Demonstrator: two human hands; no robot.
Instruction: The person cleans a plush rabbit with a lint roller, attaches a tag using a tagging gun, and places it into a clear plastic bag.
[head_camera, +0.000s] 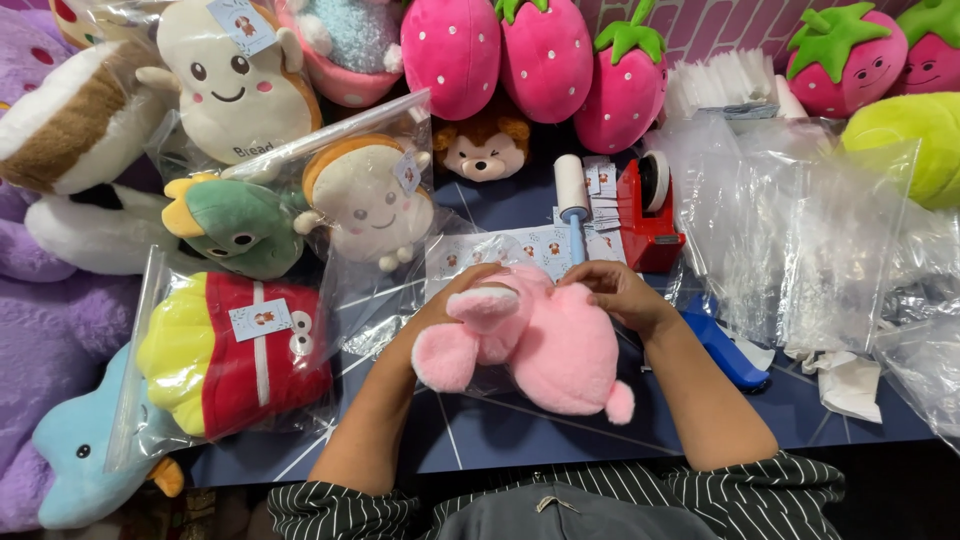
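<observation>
Head view: both hands grip a fluffy pink plush rabbit (545, 345) lying on the dark blue table (500, 430). The left hand (455, 295) curls around its head; the right hand (615, 290) closes over its back, near a red tape dispenser (648, 215).

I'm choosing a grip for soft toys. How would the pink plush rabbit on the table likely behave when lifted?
The pink plush rabbit looks fluffy and stuffed, so it is probably light and would squash under the left hand and right hand. Its long ears look limp and would likely flop. Its rounded body might roll slightly if pushed.
</observation>
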